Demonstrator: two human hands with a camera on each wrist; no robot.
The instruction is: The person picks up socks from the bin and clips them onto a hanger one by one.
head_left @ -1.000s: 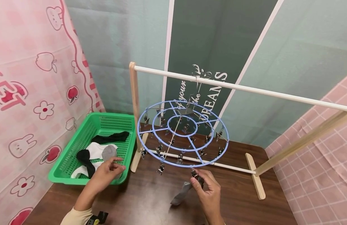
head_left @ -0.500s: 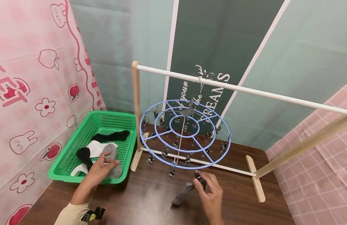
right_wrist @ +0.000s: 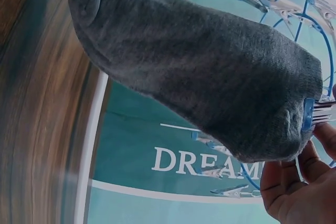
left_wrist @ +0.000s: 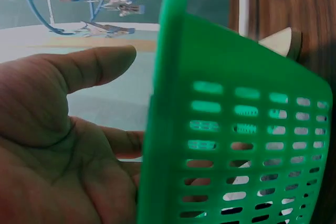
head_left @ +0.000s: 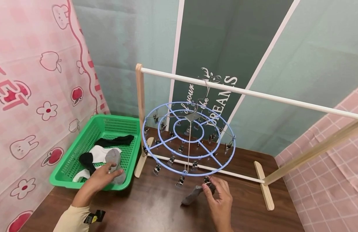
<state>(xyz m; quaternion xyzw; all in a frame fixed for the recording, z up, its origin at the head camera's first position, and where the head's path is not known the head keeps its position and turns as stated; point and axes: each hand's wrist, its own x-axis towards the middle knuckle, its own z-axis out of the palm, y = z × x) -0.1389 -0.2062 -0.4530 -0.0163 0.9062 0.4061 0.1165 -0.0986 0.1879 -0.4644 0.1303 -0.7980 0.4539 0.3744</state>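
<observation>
A dark grey sock [right_wrist: 199,72] hangs by its cuff from a metal clip [right_wrist: 318,114] on the blue round hanger [head_left: 193,174]. My right hand [head_left: 220,201] pinches that clip at the hanger's front edge, with fingers against the sock's cuff. At the left, my left hand [head_left: 101,177] reaches over the near rim of the green basket [head_left: 58,175], thumb and fingers apart. It is over a light grey sock [head_left: 113,155]; the left wrist view hides its fingertips behind the basket wall, so contact cannot be told.
In the basket lie a black sock [head_left: 115,141] and white-and-black socks [head_left: 98,154]. Several other clips dangle from the hanger, which hooks over the white bar [head_left: 254,92] of a wooden-legged stand [head_left: 140,96]. A brown table [head_left: 155,206] lies beneath; curtains stand behind.
My left hand has come down into the basket, onto the grey sock area. The hanger has turned slightly. My right hand stays at the clip and has shifted a little right.
</observation>
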